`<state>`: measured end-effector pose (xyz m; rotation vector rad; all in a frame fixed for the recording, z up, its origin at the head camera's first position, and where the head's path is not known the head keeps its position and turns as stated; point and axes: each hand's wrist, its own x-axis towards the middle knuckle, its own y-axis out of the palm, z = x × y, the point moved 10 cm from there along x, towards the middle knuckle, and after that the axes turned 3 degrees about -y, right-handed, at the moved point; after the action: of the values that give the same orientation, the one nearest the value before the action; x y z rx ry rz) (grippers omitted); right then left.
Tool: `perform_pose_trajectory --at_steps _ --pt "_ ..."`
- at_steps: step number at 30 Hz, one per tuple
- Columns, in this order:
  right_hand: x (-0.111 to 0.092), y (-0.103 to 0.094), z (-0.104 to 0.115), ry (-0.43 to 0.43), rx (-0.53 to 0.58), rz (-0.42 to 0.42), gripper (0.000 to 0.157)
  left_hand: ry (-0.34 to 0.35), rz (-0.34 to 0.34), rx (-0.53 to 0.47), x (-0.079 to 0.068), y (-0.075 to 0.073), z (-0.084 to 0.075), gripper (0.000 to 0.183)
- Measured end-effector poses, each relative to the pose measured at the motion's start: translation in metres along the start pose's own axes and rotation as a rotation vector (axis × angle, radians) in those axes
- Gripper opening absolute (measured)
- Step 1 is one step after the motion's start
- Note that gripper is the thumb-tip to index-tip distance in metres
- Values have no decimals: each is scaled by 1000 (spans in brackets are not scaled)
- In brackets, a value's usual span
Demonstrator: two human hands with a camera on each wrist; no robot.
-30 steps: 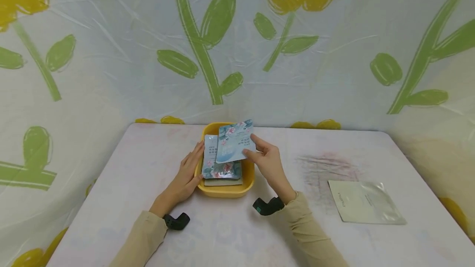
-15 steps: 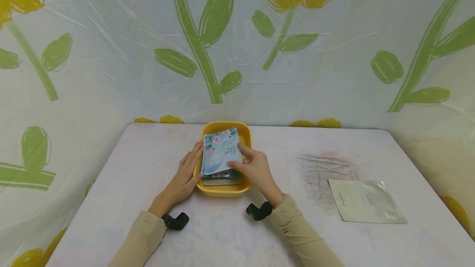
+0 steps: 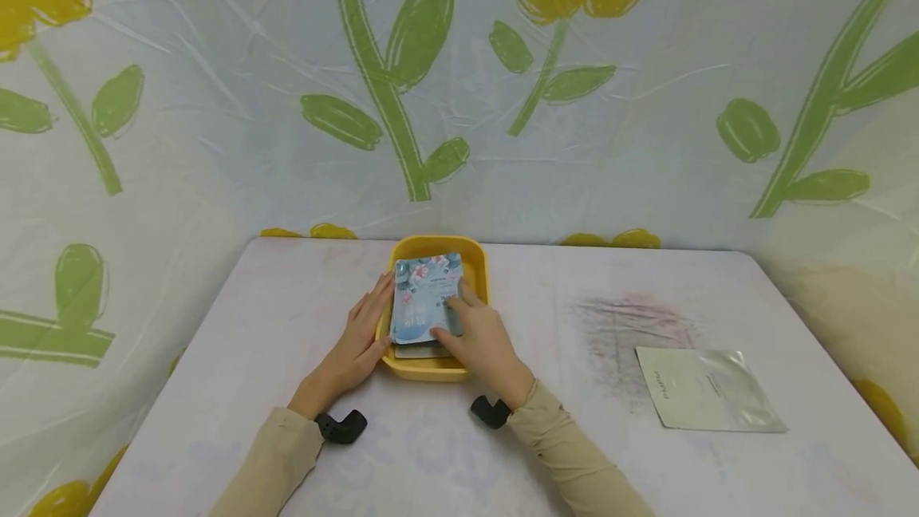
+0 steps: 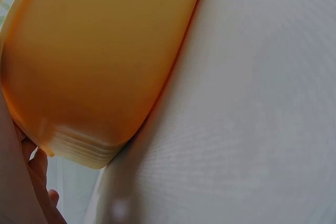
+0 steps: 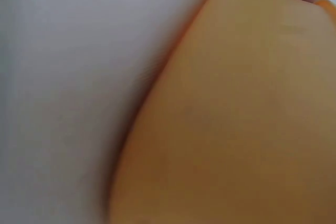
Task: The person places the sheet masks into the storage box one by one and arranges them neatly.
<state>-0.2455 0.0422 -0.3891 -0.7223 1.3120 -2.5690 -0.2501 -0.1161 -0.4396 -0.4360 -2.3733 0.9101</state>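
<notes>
A yellow plastic basket stands on the table and holds a stack of flat sachets. On top lies a blue floral face mask sachet, nearly square with the stack. My left hand rests along the basket's left side with its fingers extended; the left wrist view has the basket's outer wall beside that hand. My right hand reaches over the near right rim, and its spread thumb and fingers rest on the blue sachet's right part. In the right wrist view the basket wall hides the right fingers.
A pale grey-green sachet lies flat on the table to the right. Near it the white tabletop has a dark smudged patch. A flower-printed curtain hangs behind the table.
The right hand has brought the blue sachet left and down onto the stack, and its pinch has loosened into spread fingers on top. The left hand has stayed at the basket.
</notes>
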Motion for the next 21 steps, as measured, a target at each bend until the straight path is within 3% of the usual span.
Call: perform_pose_trajectory --at_steps 5,13,17,21 --pt "6 7 2 47 -38 110 53 6 -6 -5 0 -1 -1 77" --pt "14 12 7 158 46 450 66 30 -34 3 0 -2 -2 79" --pt "21 3 12 164 42 521 71 33 -37 -4 0 -2 -3 79" --pt "34 -3 18 173 48 536 72 29 -35 -22 -1 -2 -4 79"
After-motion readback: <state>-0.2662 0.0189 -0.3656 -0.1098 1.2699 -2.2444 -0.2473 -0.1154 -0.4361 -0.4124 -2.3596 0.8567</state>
